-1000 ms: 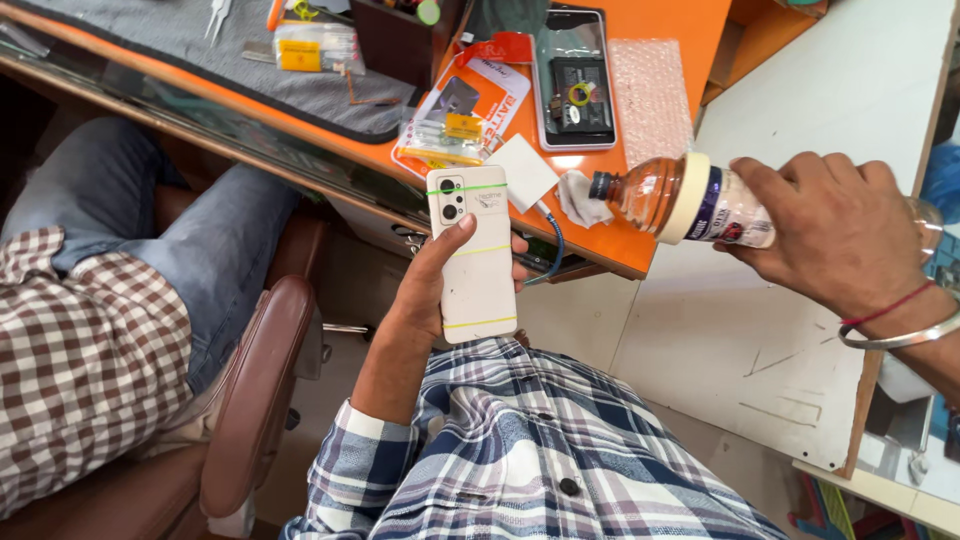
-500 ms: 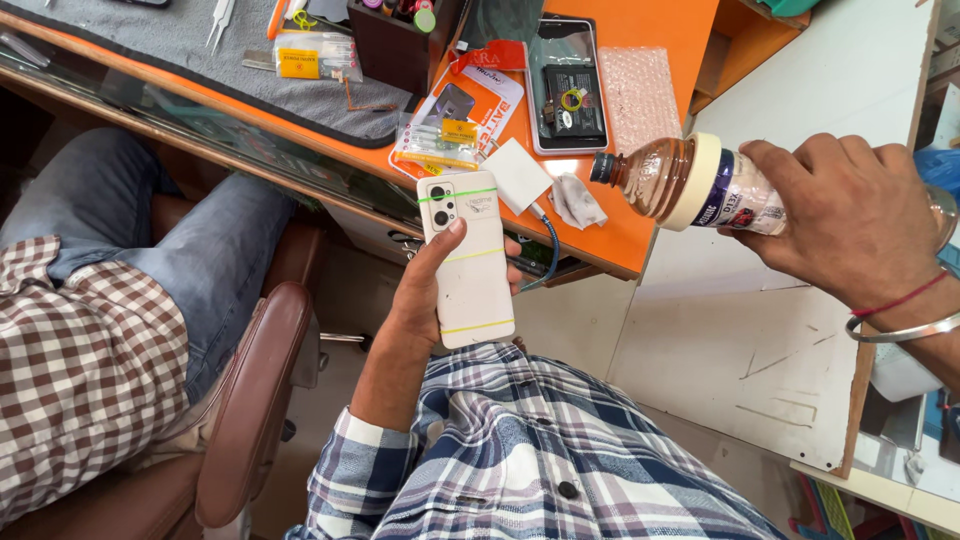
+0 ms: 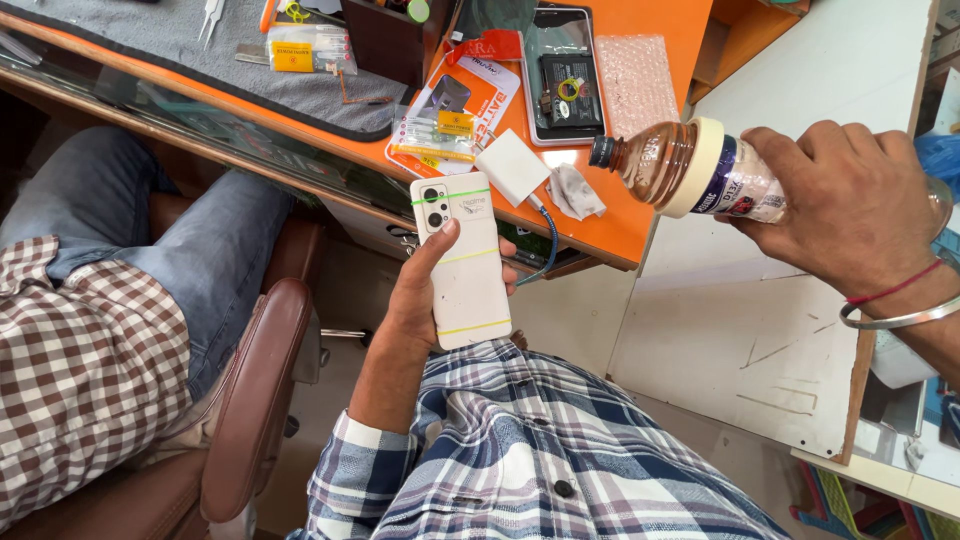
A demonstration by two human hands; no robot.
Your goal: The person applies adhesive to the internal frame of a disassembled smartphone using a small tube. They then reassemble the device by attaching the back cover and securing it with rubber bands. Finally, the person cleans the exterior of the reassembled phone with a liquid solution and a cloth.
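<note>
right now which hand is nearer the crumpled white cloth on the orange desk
Right. The right hand tips a bottle whose cap sits just beside the cloth; the left hand holds a white phone below the desk edge.

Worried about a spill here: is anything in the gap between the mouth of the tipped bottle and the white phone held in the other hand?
Nothing visible does. The right hand holds the bottle tipped, its dark cap end pointing left above the orange desk. The left hand holds the white phone lower left. A crumpled wipe lies on the desk below the gap.
</note>
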